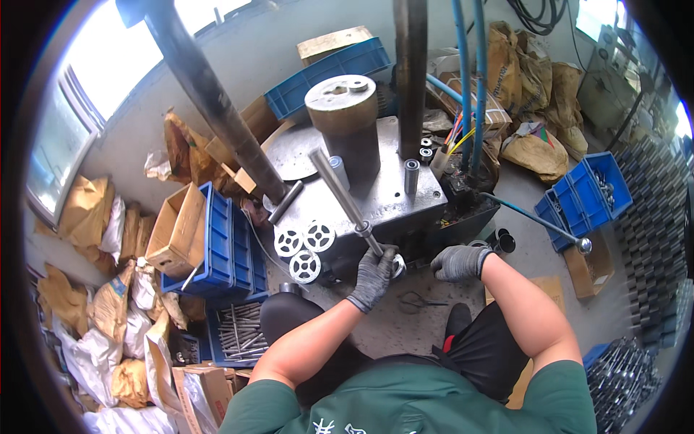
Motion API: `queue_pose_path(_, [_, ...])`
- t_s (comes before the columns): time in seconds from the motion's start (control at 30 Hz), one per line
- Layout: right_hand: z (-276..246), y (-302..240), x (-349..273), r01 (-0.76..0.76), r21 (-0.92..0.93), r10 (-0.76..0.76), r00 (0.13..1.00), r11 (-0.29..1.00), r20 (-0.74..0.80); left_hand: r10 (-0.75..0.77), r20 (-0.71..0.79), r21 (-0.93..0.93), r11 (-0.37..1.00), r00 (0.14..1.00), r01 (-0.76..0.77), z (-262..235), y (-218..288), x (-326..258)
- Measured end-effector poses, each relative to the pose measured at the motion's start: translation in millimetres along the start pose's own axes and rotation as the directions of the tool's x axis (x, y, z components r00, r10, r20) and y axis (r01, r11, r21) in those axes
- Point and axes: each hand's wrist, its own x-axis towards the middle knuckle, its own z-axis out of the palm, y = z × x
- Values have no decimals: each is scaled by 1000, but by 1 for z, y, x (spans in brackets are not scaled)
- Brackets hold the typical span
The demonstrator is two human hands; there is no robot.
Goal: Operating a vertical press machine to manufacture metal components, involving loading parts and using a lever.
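Observation:
My left hand [374, 276], in a grey knitted glove, is closed around the lower part of a steel shaft [337, 192]. The shaft leans up and to the left over the press table and has a collar [363, 228] just above my fingers. A pale round part [398, 266] shows beside that hand, mostly hidden by it. My right hand [460, 263], gloved alike, hovers apart to the right with curled fingers; whatever they may hold is hidden. Three slotted metal discs [304, 266] lie at the table's near left corner.
The steel press table [426, 205] bears a thick cylinder block [343, 108], a short bushing [411, 176] and a dark rod [286, 202]. A ball-ended lever [583, 246] juts out at right. Blue crates [217, 239] stand left, with a bin of rods [240, 333]. Tongs [421, 302] lie on the floor.

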Motion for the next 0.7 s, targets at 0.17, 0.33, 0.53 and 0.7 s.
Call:
queue_pose_path(0.17, [-3, -3, 2, 83, -35, -84, 996, 996, -42, 175, 53, 111, 977, 983, -180, 5, 38, -8])
queue_pose_path(0.33, [-11, -7, 7, 191, -16, -191, 981, 981, 10, 369, 161, 259, 879, 915, -400, 10, 127, 0])
queue_pose_path(0.53, [-17, -8, 8, 224, 75, -226, 974, 972, 15, 674, 271, 27, 708, 687, -705, 12, 260, 85])
queue_pose_path(0.7, [-13, -8, 9, 249, 75, -246, 968, 965, -50, 651, 84, 222, 726, 755, -651, -14, 326, 184])
